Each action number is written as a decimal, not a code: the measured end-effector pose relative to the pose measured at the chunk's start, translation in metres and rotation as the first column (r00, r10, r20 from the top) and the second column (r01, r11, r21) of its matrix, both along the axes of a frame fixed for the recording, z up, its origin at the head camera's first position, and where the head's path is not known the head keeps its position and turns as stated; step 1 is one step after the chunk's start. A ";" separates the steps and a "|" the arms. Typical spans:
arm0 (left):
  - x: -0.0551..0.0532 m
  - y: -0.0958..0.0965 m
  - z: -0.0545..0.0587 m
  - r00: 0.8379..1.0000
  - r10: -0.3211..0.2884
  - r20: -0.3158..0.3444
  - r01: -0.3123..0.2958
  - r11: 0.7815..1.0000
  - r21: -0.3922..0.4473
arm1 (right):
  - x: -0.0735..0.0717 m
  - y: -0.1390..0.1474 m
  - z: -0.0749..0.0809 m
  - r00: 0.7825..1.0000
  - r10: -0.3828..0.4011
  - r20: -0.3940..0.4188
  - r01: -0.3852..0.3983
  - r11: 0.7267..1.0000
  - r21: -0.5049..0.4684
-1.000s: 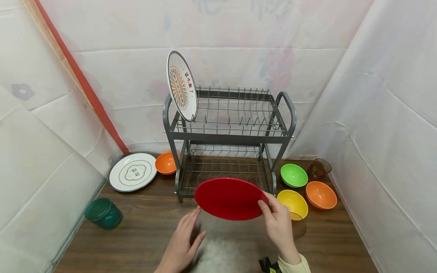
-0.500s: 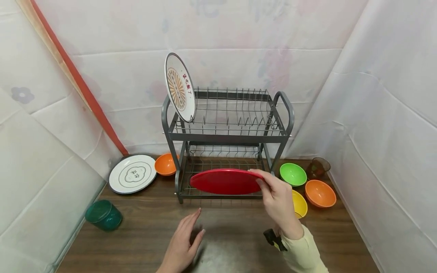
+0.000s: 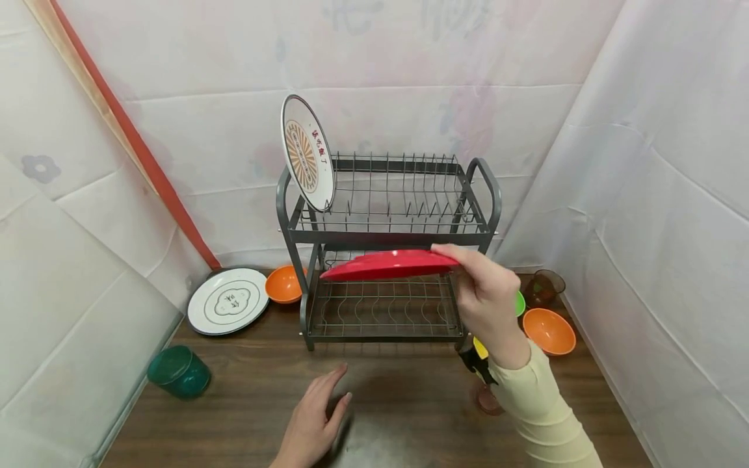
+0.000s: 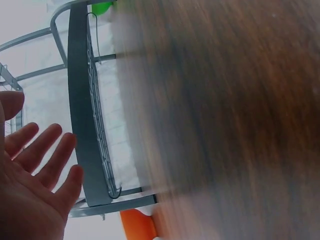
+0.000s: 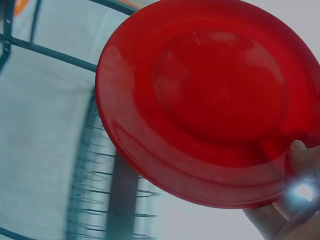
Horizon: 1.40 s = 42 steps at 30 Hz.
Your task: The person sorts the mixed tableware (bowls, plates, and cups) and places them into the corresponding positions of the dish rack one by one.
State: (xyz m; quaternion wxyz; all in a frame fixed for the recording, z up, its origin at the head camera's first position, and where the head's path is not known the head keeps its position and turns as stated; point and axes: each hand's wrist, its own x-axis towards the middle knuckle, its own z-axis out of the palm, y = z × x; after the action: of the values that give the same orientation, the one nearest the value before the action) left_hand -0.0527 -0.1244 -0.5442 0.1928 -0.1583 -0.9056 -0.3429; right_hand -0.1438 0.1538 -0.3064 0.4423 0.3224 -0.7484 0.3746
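Head view: my right hand [image 3: 488, 292] pinches the red plate [image 3: 386, 265] by its right edge; the plate stretches left from my grip, seen nearly edge-on. Beyond it stands a two-tier dish rack [image 3: 389, 238], a patterned plate [image 3: 310, 156] leaning up and left of my grip. Right of my grip sits an orange bowl [image 3: 549, 331]. My left hand [image 3: 314, 416], nearer me and leftward, holds nothing above the tabletop [image 3: 404, 403].

Left wrist view: its fingers are spread, the rack behind them.

Right wrist view: my thumb presses the red plate's rim.
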 end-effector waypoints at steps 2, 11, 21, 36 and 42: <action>0.001 0.000 -0.001 0.998 0.020 0.065 -0.021 1.000 0.019 | -0.003 -0.001 0.013 0.998 -0.015 -0.056 0.015 1.000 0.005; 0.002 -0.016 -0.001 0.957 0.160 0.242 -0.152 0.987 -0.050 | -0.017 -0.009 0.063 0.977 -0.081 -0.197 0.075 0.996 -0.038; -0.005 -0.034 0.000 0.896 0.230 0.379 -0.186 0.971 -0.148 | -0.057 -0.019 0.099 0.960 -0.016 -0.279 -0.011 0.996 -0.094; -0.006 -0.022 -0.004 0.907 0.194 0.375 -0.161 0.980 -0.119 | -0.119 -0.042 0.135 0.907 0.095 -0.411 0.010 0.969 0.246; -0.004 -0.010 -0.001 0.902 0.131 0.412 -0.111 0.991 -0.073 | -0.129 -0.062 0.138 0.893 0.101 -0.440 0.067 0.934 0.351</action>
State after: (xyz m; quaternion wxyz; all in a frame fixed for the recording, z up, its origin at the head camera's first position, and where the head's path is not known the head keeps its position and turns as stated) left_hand -0.0567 -0.1346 -0.5456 0.0129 -0.0298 -0.9419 -0.3342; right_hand -0.2729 0.0922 -0.1684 0.5343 0.4818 -0.6778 0.1517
